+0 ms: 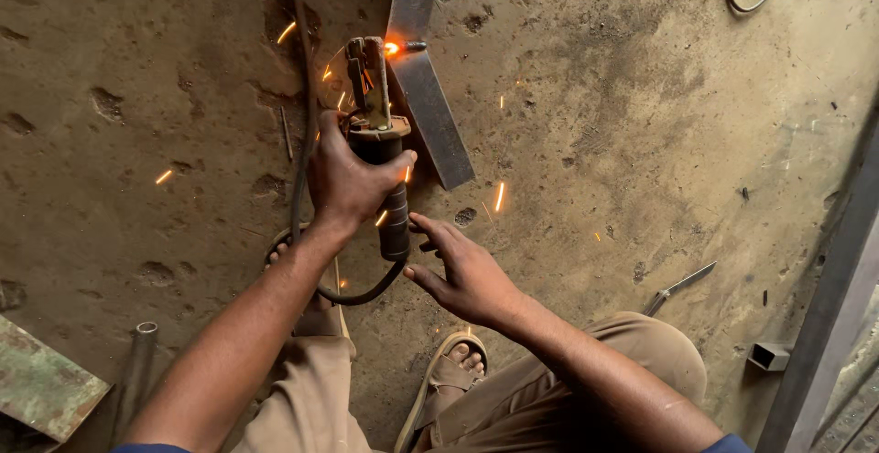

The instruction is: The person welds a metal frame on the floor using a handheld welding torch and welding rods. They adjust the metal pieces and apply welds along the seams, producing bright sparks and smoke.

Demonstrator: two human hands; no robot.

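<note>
My left hand [351, 177] grips the black handle of a welding electrode holder [383, 133]. Its rusty jaws point away from me toward a glowing orange weld spot [391, 48]. The spot sits where two flat steel bars [430, 114] meet on the dirt floor. Sparks scatter around the holder. My right hand [462, 275] hovers just right of the handle's lower end, fingers spread, touching or nearly touching it. A black cable [302, 96] runs from the handle, loops under my hands and goes up the floor.
My sandalled feet [453, 371] and bent knees are at the bottom. A pipe [137, 371] and a green metal sheet [41, 384] lie lower left. A chipping hammer [678, 286], a short square tube piece [769, 355] and a steel frame bar [829, 316] are at the right.
</note>
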